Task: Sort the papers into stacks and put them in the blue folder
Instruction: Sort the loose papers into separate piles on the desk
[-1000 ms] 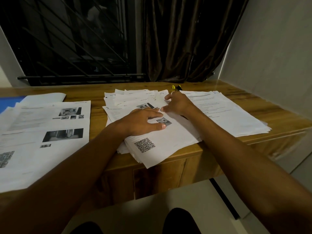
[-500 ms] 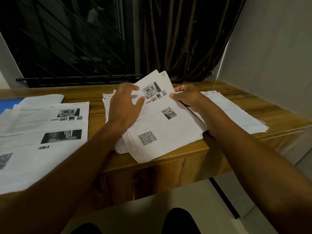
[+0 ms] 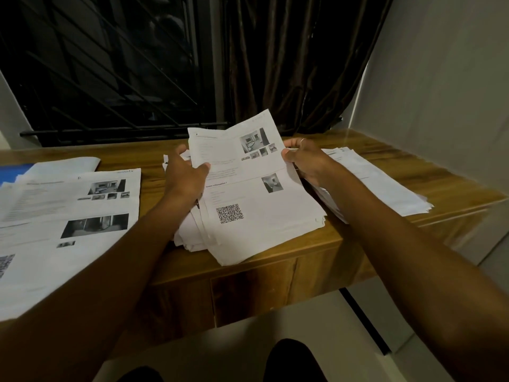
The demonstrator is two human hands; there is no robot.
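A thick middle stack of printed papers (image 3: 264, 216) with photos and a QR code lies at the wooden table's front edge, its far end lifted and tilted up. My left hand (image 3: 184, 177) grips the stack's left edge, thumb on top. My right hand (image 3: 308, 161) pinches the upper right edge. A second pile of papers (image 3: 385, 186) lies to the right, partly under my right forearm. A third spread of papers (image 3: 68, 224) covers the table's left side. A corner of the blue folder (image 3: 13, 170) shows at the far left, mostly hidden under papers.
The wooden table (image 3: 454, 194) ends at a grey wall on the right. Behind it are a dark barred window (image 3: 104, 67) and a brown curtain (image 3: 297, 59). A pale floor lies below the table's front edge.
Both hands went from pressing flat on the middle stack to gripping its sides, and the stack's far end has risen off the table and tilted toward me.
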